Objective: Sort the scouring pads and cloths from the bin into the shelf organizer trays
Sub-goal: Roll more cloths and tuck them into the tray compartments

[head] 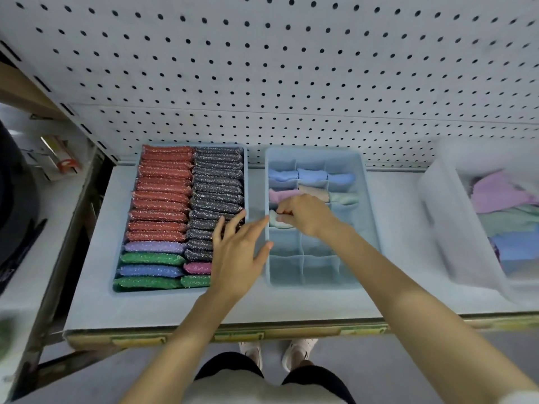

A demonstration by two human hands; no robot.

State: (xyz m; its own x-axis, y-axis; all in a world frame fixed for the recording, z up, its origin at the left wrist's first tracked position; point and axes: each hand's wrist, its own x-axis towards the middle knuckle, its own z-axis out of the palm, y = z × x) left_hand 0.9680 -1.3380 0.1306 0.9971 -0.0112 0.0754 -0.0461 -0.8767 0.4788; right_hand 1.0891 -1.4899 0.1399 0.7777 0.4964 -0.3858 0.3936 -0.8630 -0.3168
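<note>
A blue divided organizer tray [368, 205] sits mid-shelf with rolled cloths in its back compartments. My right hand [306, 215] grips a pale green cloth [276, 221] and holds it in a left-column compartment. My left hand [236, 255] hovers with straight, spread fingers between the two trays, its thumb at the divided tray's left wall. To the left, a blue tray [246, 182] is packed with rows of red, dark, purple, green, blue and pink scouring pads [163, 199]. A clear plastic bin [449, 217] at the right holds loose purple, green and blue cloths [501, 199].
A white pegboard [291, 68] backs the shelf. The shelf's front edge [233, 333] carries yellow-green label strips. A neighbouring shelf at the left holds small packaged items [58, 158]. The divided tray's front compartments hold nothing.
</note>
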